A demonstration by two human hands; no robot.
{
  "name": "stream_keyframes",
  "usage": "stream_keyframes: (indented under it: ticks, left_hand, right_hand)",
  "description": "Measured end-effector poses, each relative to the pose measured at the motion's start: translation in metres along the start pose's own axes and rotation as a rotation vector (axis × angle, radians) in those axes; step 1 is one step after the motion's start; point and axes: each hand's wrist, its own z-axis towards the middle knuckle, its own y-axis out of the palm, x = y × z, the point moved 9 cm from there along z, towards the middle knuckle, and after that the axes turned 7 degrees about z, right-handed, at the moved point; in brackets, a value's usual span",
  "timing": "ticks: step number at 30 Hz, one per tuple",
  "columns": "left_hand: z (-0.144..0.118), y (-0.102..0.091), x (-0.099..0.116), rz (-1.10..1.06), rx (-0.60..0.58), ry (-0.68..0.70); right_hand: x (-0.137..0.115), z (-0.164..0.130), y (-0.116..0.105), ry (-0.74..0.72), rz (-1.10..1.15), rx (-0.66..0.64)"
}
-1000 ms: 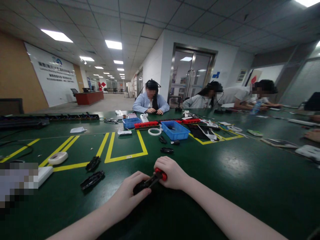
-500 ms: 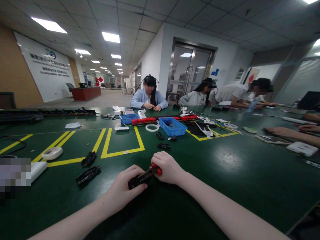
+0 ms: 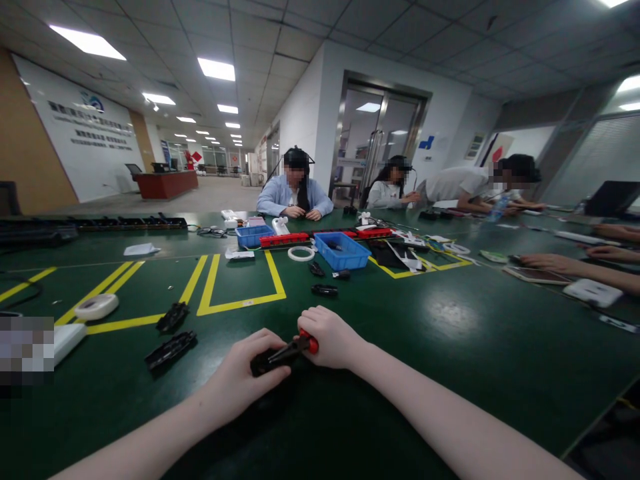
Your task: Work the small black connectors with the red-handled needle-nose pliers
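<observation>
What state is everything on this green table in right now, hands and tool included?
Left hand: closed on small black plastic part.
Right hand: gripping red-handled screwdriver, tip on the part.
Large blue plastic bin: open-topped, upright.
Two black plastic housings: lying flat, untouched.
White tape roll: lying flat.

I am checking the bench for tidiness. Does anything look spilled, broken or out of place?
Nothing stands out. The left hand holds a black part, the right hand a red-handled tool. Loose black parts lie flat on the table; nothing spilled.
</observation>
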Motion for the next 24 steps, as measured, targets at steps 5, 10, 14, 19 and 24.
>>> stream_keyframes:
  ticks: [5, 10, 14, 19, 24]
  left_hand:
    - [0.001, 0.001, -0.002, -0.010, -0.009, -0.008]
    - [0.002, 0.004, -0.004, -0.002, -0.045, -0.017]
    - [0.001, 0.002, -0.007, -0.003, -0.022, -0.034]
    - [0.000, -0.003, -0.006, -0.010, 0.045, -0.013]
    - [0.000, -0.004, -0.004, 0.012, 0.040, -0.018]
  right_hand:
    - [0.000, 0.000, 0.000, -0.003, 0.010, 0.008]
    - [0.004, -0.001, -0.007, 0.001, 0.020, 0.042]
    - [0.013, -0.003, -0.015, 0.028, 0.008, 0.076]
    - [0.021, -0.004, -0.017, 0.040, -0.018, 0.077]
    - [0.017, -0.002, -0.015, 0.026, -0.029, 0.048]
